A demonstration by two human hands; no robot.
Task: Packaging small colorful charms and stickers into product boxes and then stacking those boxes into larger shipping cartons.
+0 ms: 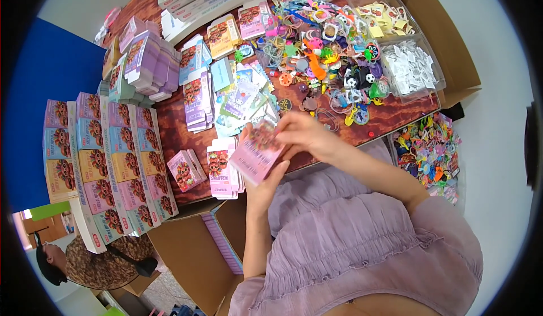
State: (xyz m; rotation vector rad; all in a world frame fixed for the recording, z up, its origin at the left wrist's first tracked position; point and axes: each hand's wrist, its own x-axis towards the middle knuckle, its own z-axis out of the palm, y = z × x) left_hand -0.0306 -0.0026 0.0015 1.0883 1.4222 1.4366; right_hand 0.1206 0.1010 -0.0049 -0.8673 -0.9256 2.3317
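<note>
A small pink printed card box (254,158) is tilted up in front of me at the table's near edge. My left hand (268,184) grips it from below, thumb along its right side. My right hand (308,137) has its fingers bent together at the box's upper right end; whether a small item is pinched there I cannot make out. Just left of the box lie a stack of flat pink cartons (220,172) and a few more pink boxes (185,171). Beyond it spread shiny sticker sheets (243,98) and a big heap of small colourful plastic toys (322,56).
Filled display trays of boxes (107,163) stand at the left, with purple carton stacks (153,61) behind. Clear bins hold white packets (410,67) and yellow cards (390,19). An open cardboard box (192,254) is below the table edge. Another person (104,262) is at lower left.
</note>
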